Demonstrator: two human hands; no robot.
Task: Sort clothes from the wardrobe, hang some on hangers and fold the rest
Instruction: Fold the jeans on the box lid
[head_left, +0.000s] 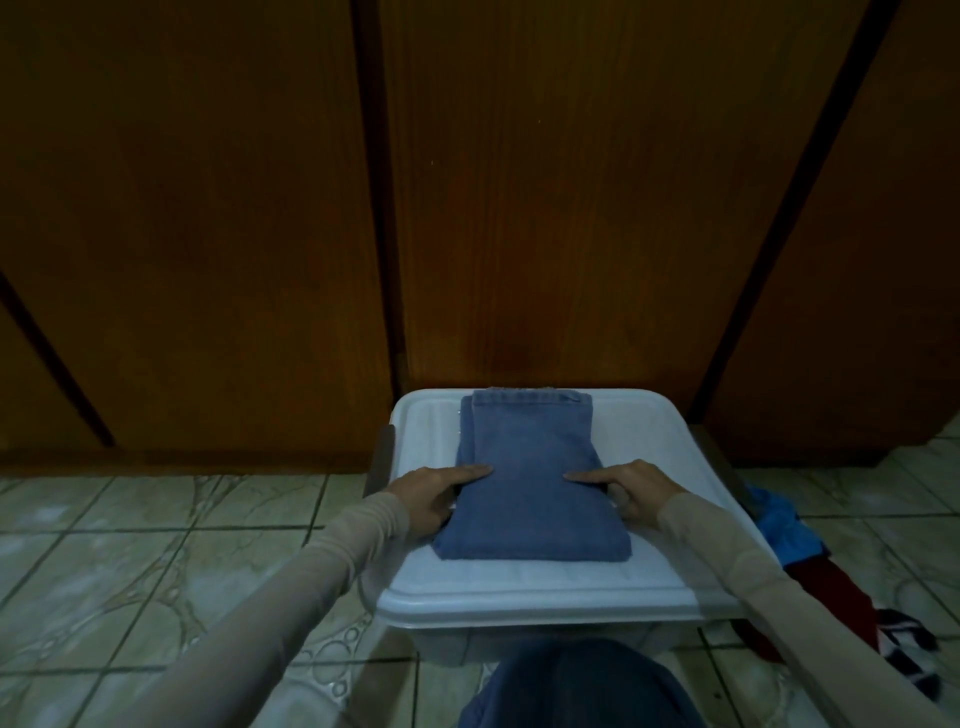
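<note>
Folded jeans squared up on the white bin lid in front of the wardrobe doors.

The left hand and right hand hold the stack by its two side edges — forefingers laid flat on the denim, the other fingers and thumbs curled at the folds, probably to keep the layers aligned while they are pressed or readied for lifting. The lid serves as a raised, clean folding surface off the tiled floor. A loose heap of blue and red clothes lies on the floor just right of the bin — apparently unsorted.
</note>
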